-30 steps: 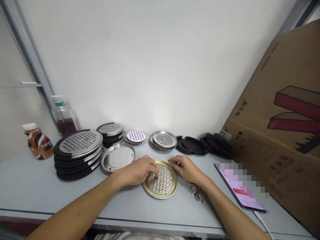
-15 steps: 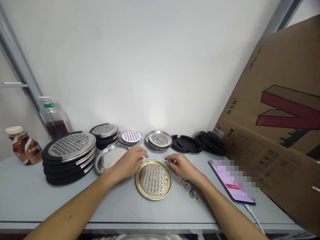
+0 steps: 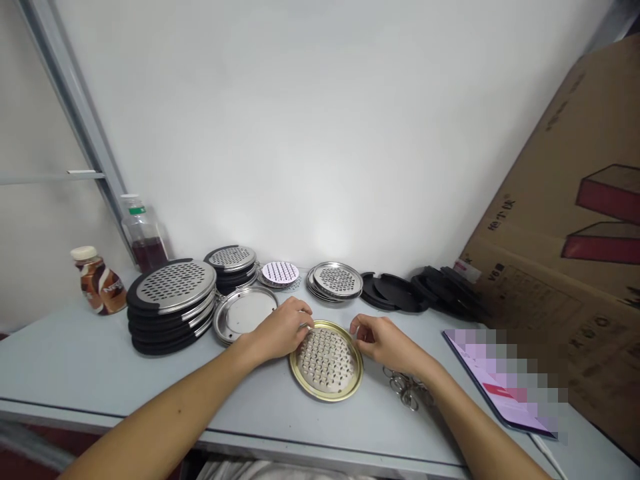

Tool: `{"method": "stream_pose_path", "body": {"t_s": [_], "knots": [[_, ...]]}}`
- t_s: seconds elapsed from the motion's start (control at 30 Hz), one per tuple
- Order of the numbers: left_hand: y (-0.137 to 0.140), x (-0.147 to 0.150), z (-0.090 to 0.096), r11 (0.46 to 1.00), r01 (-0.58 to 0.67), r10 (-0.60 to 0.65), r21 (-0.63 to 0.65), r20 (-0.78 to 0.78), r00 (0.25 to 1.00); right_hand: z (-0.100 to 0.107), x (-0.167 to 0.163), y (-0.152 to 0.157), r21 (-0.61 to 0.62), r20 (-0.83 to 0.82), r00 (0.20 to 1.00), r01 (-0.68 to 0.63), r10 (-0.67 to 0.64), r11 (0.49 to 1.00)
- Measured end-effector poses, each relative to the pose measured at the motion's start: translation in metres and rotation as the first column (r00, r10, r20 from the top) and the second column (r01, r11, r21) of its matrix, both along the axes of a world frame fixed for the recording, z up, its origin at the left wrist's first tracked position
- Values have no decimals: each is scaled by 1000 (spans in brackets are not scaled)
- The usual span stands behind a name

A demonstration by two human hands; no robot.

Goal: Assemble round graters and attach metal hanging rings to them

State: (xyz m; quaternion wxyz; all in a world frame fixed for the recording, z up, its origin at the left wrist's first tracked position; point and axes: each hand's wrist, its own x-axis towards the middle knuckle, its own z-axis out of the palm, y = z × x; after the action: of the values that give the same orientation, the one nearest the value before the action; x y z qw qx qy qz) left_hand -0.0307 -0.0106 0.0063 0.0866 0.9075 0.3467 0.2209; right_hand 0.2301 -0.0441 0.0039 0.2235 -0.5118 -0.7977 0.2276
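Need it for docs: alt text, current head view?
A bare left hand and right hand flank a gold-rimmed grater disc on a gray table. Stacked graters stand left; a phone lies right, beside a cardboard box.

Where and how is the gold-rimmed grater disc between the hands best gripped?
Probably by its plain gold rim, pinched from left and right: the grater disc lies flat on the table, its middle rough with holes, and the left hand and right hand are close to opposite edges.
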Motion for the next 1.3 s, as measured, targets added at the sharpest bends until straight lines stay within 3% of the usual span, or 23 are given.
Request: {"method": "stream_pose_path", "body": {"t_s": [0.37, 0.7, 1.03, 1.3], "knots": [[2, 4, -2, 999, -31, 32, 6, -82, 996, -6, -5, 0, 30, 30, 999, -42, 41, 999], [3, 4, -5, 1000, 11, -10, 12, -61, 998, -7, -8, 0, 63, 102, 991, -96, 89, 993], [3, 4, 0, 999, 34, -35, -38, -29, 999, -5, -13, -2, 91, 53, 996, -82, 78, 992], [4, 1, -2, 999, -7, 9, -52, 36, 999, -5, -13, -1, 80, 54, 997, -60, 55, 995]]}}
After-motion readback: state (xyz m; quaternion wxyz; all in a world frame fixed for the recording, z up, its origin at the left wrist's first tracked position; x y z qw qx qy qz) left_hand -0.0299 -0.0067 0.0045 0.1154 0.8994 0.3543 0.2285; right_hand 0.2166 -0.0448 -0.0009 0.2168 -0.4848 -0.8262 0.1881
